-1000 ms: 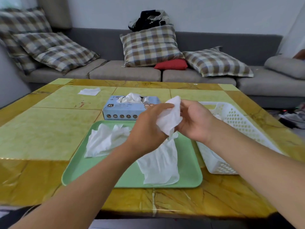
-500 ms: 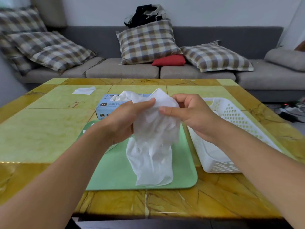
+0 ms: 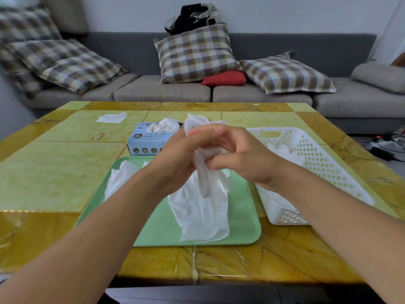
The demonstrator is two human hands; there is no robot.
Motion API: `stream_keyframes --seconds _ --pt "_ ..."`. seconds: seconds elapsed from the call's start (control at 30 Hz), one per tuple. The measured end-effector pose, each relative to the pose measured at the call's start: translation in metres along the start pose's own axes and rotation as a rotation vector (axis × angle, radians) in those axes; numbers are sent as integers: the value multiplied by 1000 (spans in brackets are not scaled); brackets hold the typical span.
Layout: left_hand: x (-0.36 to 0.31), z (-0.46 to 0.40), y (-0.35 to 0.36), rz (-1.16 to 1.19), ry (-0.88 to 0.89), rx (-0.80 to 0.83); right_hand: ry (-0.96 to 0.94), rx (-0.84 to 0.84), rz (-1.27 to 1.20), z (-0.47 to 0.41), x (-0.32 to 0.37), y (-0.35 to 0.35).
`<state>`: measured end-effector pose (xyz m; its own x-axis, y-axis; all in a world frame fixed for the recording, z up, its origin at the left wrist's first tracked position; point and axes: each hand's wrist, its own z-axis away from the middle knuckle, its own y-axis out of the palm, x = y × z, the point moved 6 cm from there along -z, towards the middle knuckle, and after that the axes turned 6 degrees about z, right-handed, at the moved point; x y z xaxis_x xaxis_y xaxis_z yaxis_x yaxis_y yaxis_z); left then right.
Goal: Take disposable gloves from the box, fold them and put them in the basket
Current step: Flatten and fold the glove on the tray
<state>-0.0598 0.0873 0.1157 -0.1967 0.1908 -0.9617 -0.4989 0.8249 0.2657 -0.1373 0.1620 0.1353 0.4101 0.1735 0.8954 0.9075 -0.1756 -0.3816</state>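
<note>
The glove (image 3: 200,207) hangs between both hands above the tray (image 3: 157,224), its lower part bunched over the green surface; whether it touches the tray cannot be told. Half a second ago its top was spread wide between the hands; now that top is gathered into a narrow strip, and the hands have closed in until they overlap. The left hand (image 3: 175,159) curls round the upper part of the glove, and the right hand (image 3: 236,156) pinches it with thumb and forefinger just below. The camera view has also lifted a little, so more of the box shows.

The left fingers are hidden behind the glove and the right hand, so their exact hold is hard to make out. A second glove (image 3: 119,178) lies on the tray's left side, partly covered by the left forearm. The box (image 3: 149,139) stands behind the tray, its right end hidden by the hands, with white gloves poking from its opening. The basket (image 3: 315,154) sits just right of the tray; pale shapes inside it are too unclear to name.

The desk (image 3: 54,172) is yellow-green tile with a marbled amber border; a white scrap (image 3: 111,117) lies on its far left. Beyond stands a grey sofa (image 3: 274,47) with checked cushions (image 3: 195,51), a red cushion (image 3: 224,79) and dark clothes (image 3: 192,17) on its back. Cables (image 3: 385,143) lie on the floor at right.
</note>
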Motion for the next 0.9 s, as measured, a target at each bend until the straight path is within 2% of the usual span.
stream_keyframes --seconds 0.07,0.1,0.17,0.23,0.27,0.3,0.4,0.53,0.63,0.8,0.9 --pt "4 0 -6 202 -78 -31 13 51 9 1 -1 0" --pt "5 2 -6 307 -125 -26 24 1 -36 0 -2 -4" --pt "7 1 -14 427 -176 -75 41 -200 -105 -1 -8 -21" --pt "8 1 -21 438 -204 -150 36 -427 13 -1 -13 -39" --pt "8 1 -21 435 -217 -161 74 -458 60 -1 -17 -44" --pt "7 3 -20 432 -230 -155 141 -408 54 -2 -23 -44" --pt "2 9 -15 400 -254 -121 299 -135 -222 -1 -30 -29" --pt "-13 13 -26 239 -155 -231 286 -133 -354 -4 -24 -26" --pt "-21 15 -40 129 -103 -279 353 -84 -431 -6 -28 -17" --pt "-8 17 -48 -103 -203 -202 479 -73 -435 -8 -48 -9" --pt "1 15 -50 -143 -288 -142 523 -26 -409 -7 -56 -6"
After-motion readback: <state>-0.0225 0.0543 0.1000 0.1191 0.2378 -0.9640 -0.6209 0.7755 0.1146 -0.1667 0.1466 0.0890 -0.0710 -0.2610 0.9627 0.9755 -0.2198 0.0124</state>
